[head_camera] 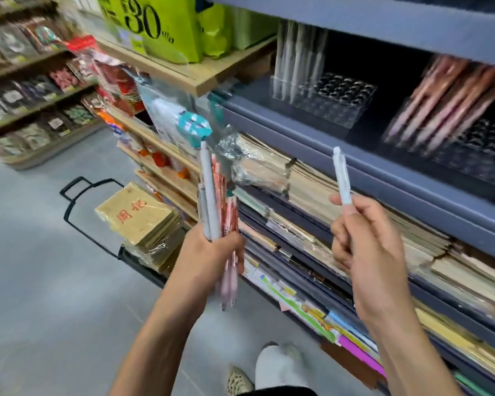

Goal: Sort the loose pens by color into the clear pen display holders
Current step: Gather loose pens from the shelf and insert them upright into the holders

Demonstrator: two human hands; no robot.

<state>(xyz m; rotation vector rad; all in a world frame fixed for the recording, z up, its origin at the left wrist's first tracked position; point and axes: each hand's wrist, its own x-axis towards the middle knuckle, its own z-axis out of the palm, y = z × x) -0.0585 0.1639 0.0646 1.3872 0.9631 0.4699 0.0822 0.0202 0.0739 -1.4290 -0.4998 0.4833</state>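
A yellow-green paper sign [166, 27] at the far left top of the shelving shows a large black "30" with a small "%" mark; the rest of its print is blurred. Lower left, a shrink-wrapped stack of tan notebooks [137, 215] bears two red Chinese characters, which seem to read "周记".

The left hand [212, 252] is raised with its back to the camera, fingers curled tightly round a bundle of loose pens [215, 201], pale grey-white ones and pink-and-red printed ones, standing nearly upright, ends sticking out above and below the fist. The right hand [366, 241], well apart to the right, pinches a single pale white pen [342, 178] between thumb and fingertips, its upper end pointing up toward the grey metal shelf [355, 155].

On that shelf, far right, sit two clear plastic pen display holders with rows of round sockets. The left holder [340, 104] has white pens [297, 58] standing along its far-left side. The right holder [475, 155] has pink pens [446, 104] leaning in its left part. Motion blur hides any print on the pens.
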